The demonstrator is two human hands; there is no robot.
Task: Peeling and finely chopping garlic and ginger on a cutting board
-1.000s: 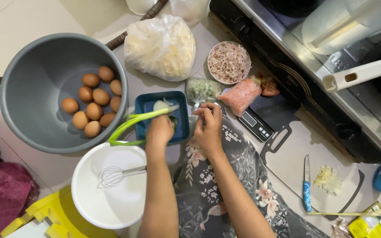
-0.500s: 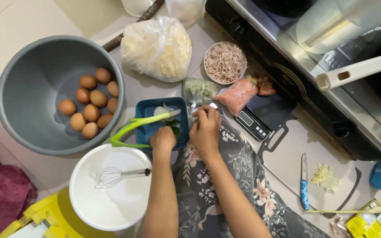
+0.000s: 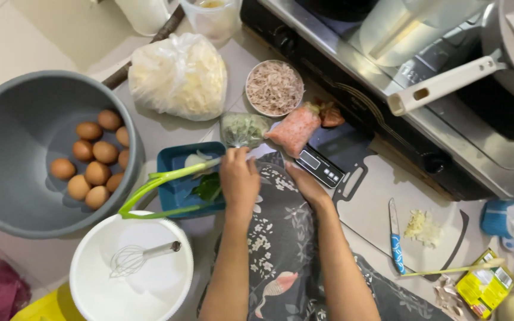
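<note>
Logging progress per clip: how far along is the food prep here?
Done: chopped garlic lies beside the knife. In hand: the left hand holds a green onion over the blue tray; the right hand rests by the scale. Left: eggs uncracked, white bowl holding only a whisk.

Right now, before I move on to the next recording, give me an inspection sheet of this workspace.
Surface: pale tiled floor, crowded with cooking things.
Job's things: blue tray holding green onion stalks and a leaf.
Clutter: grey basin with brown eggs; white bowl with whisk; plastic bag of pale shreds; small bowl of dried bits; two small food bags; digital scale; cutting board with knife and chopped bits.
Grippers: left hand at the tray's edge on the stalks; right hand beside the scale, holding nothing I can make out.
Cables: nothing seen.
Surroundings: gas stove with white-handled pan.
</note>
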